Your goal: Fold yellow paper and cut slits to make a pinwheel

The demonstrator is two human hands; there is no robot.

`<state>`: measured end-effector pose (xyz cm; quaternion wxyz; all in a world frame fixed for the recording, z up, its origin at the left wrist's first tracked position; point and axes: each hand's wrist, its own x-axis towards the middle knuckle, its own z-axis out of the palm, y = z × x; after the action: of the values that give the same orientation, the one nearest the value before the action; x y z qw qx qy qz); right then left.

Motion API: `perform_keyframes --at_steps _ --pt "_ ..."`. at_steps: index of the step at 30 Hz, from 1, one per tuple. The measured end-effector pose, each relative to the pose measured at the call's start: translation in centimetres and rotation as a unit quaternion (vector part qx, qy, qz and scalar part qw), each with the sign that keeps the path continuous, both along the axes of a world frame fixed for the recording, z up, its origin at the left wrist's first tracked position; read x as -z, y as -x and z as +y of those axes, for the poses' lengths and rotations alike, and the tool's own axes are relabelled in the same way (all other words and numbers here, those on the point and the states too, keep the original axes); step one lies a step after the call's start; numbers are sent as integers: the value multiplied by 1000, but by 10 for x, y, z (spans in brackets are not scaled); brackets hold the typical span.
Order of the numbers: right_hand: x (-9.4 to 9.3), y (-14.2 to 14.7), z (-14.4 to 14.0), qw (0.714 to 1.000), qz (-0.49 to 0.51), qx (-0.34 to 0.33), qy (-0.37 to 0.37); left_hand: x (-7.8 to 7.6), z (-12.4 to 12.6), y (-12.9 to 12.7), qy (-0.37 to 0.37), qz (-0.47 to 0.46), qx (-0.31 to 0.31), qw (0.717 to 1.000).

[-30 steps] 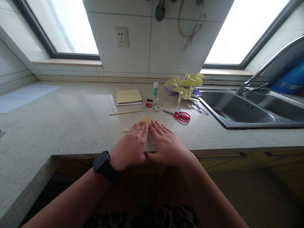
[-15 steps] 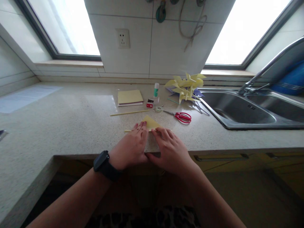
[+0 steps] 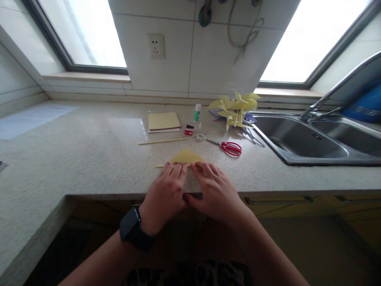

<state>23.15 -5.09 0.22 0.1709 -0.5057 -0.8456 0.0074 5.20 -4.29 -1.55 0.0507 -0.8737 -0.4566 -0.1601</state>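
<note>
A piece of yellow paper [image 3: 187,156] lies on the counter in front of me, its pointed corner facing away. Along its near edge runs a thin pale stick [image 3: 160,166], whose ends show beyond both hands. The fingertips of my left hand [image 3: 168,184], which wears a black watch on its wrist, press on the stick and paper edge from the left. My right hand [image 3: 214,184] rests its fingertips on the same edge from the right. Both hands have their fingers laid over the stick and their thumbs apart, near the counter's front edge. Fingers hide part of the paper's near edge.
Beyond the paper lie a loose stick [image 3: 163,141], a paper stack [image 3: 163,121], a small red box [image 3: 189,130], a tape roll [image 3: 200,137], a glue stick [image 3: 197,113] and red-handled scissors [image 3: 230,148]. Yellow pinwheels [image 3: 233,107] are heaped beside the sink [image 3: 285,161].
My left fingers have drawn back toward me from the paper onto the stick, and more of the yellow paper shows. My right hand stays nearly still.
</note>
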Motion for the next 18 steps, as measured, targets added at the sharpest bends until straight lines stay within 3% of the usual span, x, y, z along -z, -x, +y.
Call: perform_keyframes --at_steps 9,18 --pt "-3 0 4 1000 -4 4 11 -9 10 2 28 -1 13 1000" --pt "4 -1 4 1000 7 -2 2 -1 13 6 20 -5 29 999"
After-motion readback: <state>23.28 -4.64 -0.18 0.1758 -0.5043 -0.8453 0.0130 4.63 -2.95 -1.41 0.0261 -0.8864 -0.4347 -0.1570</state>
